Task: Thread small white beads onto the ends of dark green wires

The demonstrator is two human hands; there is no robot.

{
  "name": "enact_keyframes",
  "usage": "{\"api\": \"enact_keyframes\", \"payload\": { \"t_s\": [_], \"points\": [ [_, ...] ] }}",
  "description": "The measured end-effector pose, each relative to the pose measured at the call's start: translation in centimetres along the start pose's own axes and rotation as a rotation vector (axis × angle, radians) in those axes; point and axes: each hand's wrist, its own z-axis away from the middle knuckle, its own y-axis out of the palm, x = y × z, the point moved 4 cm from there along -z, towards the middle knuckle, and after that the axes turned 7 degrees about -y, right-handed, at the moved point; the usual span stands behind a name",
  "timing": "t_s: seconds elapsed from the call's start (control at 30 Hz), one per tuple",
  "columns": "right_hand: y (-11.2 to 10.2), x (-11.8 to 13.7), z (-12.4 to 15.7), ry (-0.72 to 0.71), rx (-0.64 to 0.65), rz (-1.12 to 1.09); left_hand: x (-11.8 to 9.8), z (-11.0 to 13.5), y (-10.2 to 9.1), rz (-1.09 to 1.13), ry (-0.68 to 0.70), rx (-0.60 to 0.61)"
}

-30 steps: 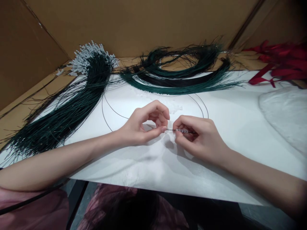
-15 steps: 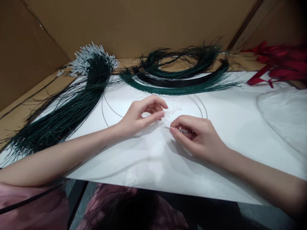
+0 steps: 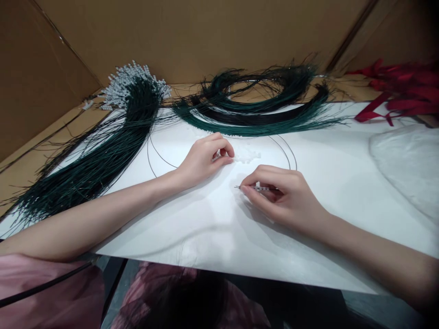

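At the small heap of white beads (image 3: 252, 156) on the white sheet, my left hand (image 3: 209, 154) has its thumb and index fingertip together. Whether a bead is between these fingertips is too small to tell. Closer to me, my right hand (image 3: 279, 189) pinches a thin dark wire (image 3: 237, 187), its tip pointing left past the thumb. White beads (image 3: 262, 188) threaded on the wire show inside the curled fingers. The rest of the wire is partly hidden by the hand, with thin dark loops (image 3: 291, 153) visible behind it.
On the left lies a thick bundle of dark green wires (image 3: 113, 160) with white beaded ends (image 3: 132, 84). More curved green wires (image 3: 254, 121) lie behind my hands. Red ribbon (image 3: 408, 91) and a clear plastic bag (image 3: 408, 157) are at the right. Cardboard walls (image 3: 206, 36) enclose the back.
My left thumb and index fingertip have closed together at the beads, the hand shifting slightly left. My right hand stays almost in place, with the wire tip slightly lower.
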Motion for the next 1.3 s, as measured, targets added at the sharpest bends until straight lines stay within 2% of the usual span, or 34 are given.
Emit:
{"api": "enact_keyframes", "payload": {
  "t_s": [0.43,0.63,0.77,0.9,1.07,1.2,1.3],
  "points": [
    [0.0,0.3,0.1,-0.035,-0.022,-0.003,0.2,-0.2,0.1,-0.016,-0.029,0.023],
    [-0.1,0.5,0.0,-0.032,-0.016,0.002,-0.2,0.1,-0.4,0.064,0.017,-0.054],
    [-0.3,0.5,0.0,-0.027,-0.024,-0.015,-0.9,0.8,-0.9,0.183,0.059,-0.042],
    [-0.3,0.2,0.0,0.012,-0.012,-0.043,-1.6,1.7,-1.1,0.422,0.04,0.014],
    [-0.2,-0.4,0.2,0.107,0.0,-0.084,-2.3,2.6,-0.6,0.733,-0.064,0.137],
    [-0.3,-0.5,0.2,0.136,-0.031,-0.118,-2.2,2.8,0.1,0.852,-0.146,0.211],
    [-0.4,-0.5,0.2,0.132,-0.054,-0.13,-2.0,2.8,0.4,0.897,-0.176,0.223]
  ]
}}
